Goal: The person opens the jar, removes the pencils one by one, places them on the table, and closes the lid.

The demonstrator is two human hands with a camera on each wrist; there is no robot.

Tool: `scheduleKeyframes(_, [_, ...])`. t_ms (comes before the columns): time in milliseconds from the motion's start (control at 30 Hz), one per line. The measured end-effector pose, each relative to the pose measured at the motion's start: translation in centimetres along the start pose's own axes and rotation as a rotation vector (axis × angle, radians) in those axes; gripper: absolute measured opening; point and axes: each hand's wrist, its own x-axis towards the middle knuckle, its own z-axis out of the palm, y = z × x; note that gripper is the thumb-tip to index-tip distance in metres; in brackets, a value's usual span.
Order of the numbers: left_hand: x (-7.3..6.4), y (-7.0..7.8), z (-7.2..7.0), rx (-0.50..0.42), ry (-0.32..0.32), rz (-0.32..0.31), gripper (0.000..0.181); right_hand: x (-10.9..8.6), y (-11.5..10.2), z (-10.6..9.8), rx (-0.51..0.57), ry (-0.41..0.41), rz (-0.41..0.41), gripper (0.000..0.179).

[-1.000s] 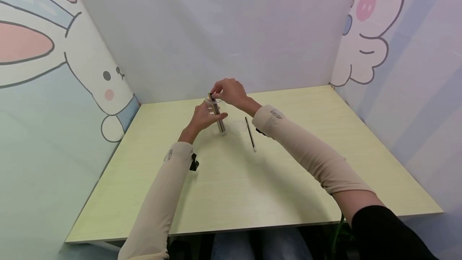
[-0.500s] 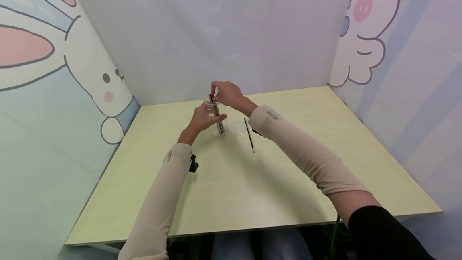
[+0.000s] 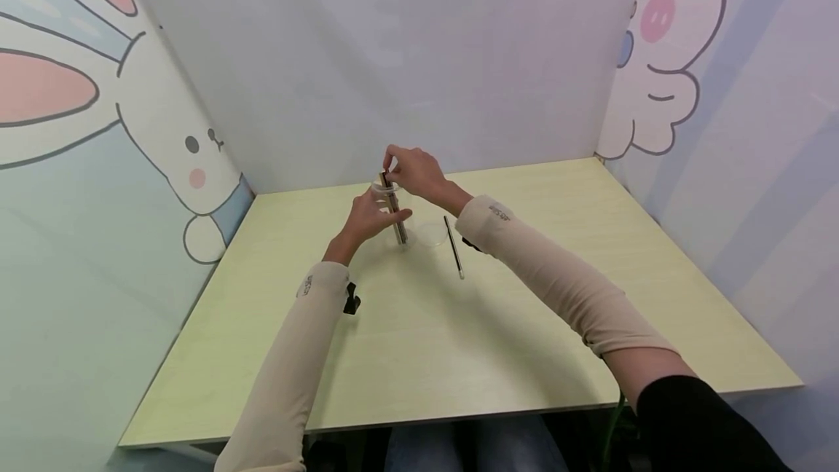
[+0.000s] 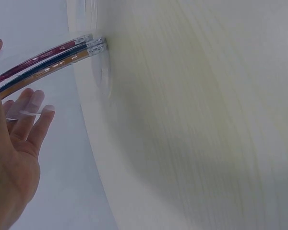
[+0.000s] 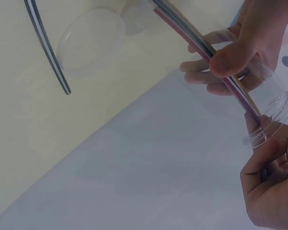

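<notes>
My left hand (image 3: 365, 218) grips a clear plastic jar (image 5: 278, 117), thumb on one side and fingers round the other. The jar stands slightly tilted near the back of the table. Inside it lies a bundle of pencils (image 4: 53, 55), red, blue and orange, their eraser ends near the jar's bottom. At the jar's mouth my right hand (image 3: 419, 171) pinches the upper ends of the pencils, fingertips just inside the rim in the right wrist view. To the right of the jar lie a round clear lid (image 3: 432, 234) and one dark striped pencil (image 3: 454, 248).
The pale wooden table (image 3: 393, 355) runs back to a plain grey-white wall (image 3: 406, 57). Side walls with cartoon animals stand left and right. A beige sleeve (image 3: 544, 275) covers each forearm, the right one passing above the table near the loose pencil.
Both hands stay at the jar almost in place. The right fingers shift very slightly at the pencil ends; the lid and loose pencil lie where they were.
</notes>
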Motion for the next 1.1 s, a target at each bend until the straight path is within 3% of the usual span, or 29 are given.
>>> scheduleKeyframes(367, [0.2, -0.1, 0.1, -0.006, 0.008, 0.011, 0.073, 0.5, -0.3, -1.7, 0.041, 0.133, -0.077, 0.015])
scheduleKeyframes(733, [-0.2, 0.2, 0.0, -0.037, -0.003, -0.013, 0.075, 0.9, -1.6, -4.2, 0.081, 0.238, -0.052, 0.019])
scheduleKeyframes(933, [-0.1, 0.3, 0.2, -0.055, -0.016, -0.031, 0.069, 0.9, -2.1, -5.5, 0.08, 0.279, -0.068, 0.02])
scheduleKeyframes(1100, [-0.2, 0.2, 0.2, -0.037, -0.009, -0.06, 0.076, 1.3, -2.3, -6.2, 0.098, 0.315, -0.087, 0.018])
